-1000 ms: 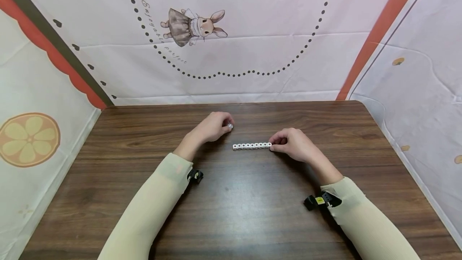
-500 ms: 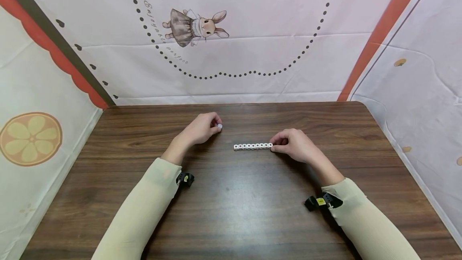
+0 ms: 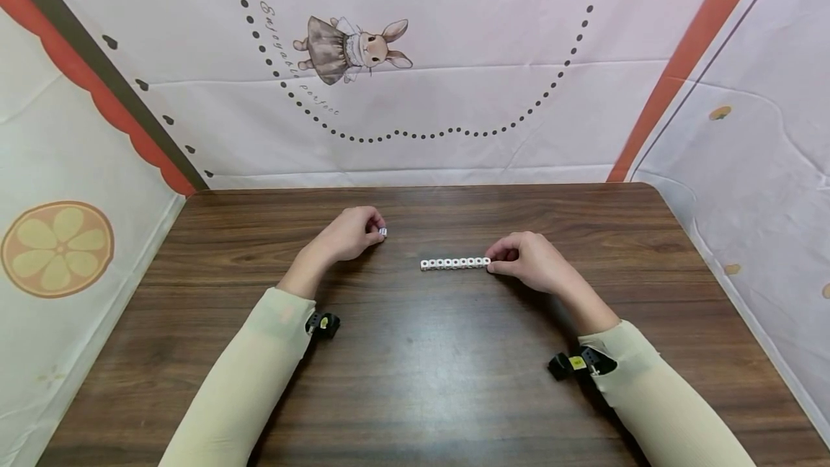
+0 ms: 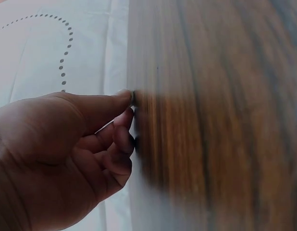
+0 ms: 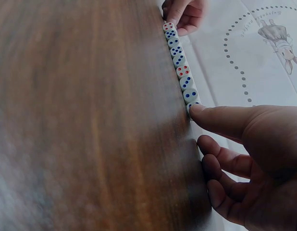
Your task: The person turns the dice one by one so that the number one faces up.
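Observation:
On the wooden table lies a straight row of several white dice (image 3: 456, 263), set side by side. Blue and red pips show on their near faces in the right wrist view. My right hand (image 3: 528, 261) is at the row's right end, its thumb (image 5: 220, 117) on the end die with the index finger mostly hidden behind. To the left of the row and farther back, my left hand (image 3: 346, 233) pinches a single die (image 3: 382, 233) between thumb and finger. Only a dark sliver of that die shows in the left wrist view.
The brown table (image 3: 415, 380) ends at the back against a pale printed cloth (image 3: 493, 92) with a rabbit picture. Cloth walls also stand on the left and right. A small black camera (image 3: 324, 324) sits on the left wrist, another camera (image 3: 560, 366) on the right.
My left hand has moved left, away from the row, and slightly nearer, carrying the pinched die. The row and my right hand have stayed put.

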### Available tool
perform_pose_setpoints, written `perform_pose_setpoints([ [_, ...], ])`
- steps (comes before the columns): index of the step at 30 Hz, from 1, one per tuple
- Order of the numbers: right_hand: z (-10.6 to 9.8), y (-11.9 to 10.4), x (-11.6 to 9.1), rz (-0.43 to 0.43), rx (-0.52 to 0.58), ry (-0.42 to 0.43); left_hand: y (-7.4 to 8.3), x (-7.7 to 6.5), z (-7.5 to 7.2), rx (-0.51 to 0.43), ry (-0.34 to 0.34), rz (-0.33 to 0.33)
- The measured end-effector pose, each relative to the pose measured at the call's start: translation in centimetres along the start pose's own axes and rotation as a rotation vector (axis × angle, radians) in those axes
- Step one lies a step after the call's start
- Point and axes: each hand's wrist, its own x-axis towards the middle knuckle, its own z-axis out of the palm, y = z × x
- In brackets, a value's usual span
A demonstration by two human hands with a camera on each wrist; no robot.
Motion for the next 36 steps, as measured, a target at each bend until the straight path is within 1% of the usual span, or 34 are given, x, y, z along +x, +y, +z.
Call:
perform_pose_setpoints([
  [6, -0.02, 0.01, 0.03, 0.002, -0.001, -0.002, -0.06, -0.34, -0.3, -0.008, -0.012, -0.006],
  [9, -0.04, -0.02, 0.02, 0.005, -0.001, -0.005, -0.13, -0.34, -0.33, -0.007, -0.001, 0.01],
  [14, -0.04, -0.08, 0.02, 0.012, -0.008, -0.003, -0.01, -0.1, -0.19, 0.023, 0.012, 0.058],
  [20, -0.05, -0.11, -0.01, 0.01, -0.006, -0.004, 0.26, 0.27, 0.07, 0.064, 0.006, 0.075],
  [23, -0.04, -0.1, -0.03, 0.007, -0.004, -0.008, 0.28, 0.39, 0.18, 0.065, 0.01, 0.071],
  [30, -0.09, -0.14, 0.0, 0.004, -0.002, -0.011, 0.32, 0.21, 0.09, 0.03, 0.014, 0.014],
  [36, -0.06, -0.05, 0.04, 0.007, -0.004, -0.015, 0.43, -0.11, -0.21, 0.005, 0.03, 0.003],
])
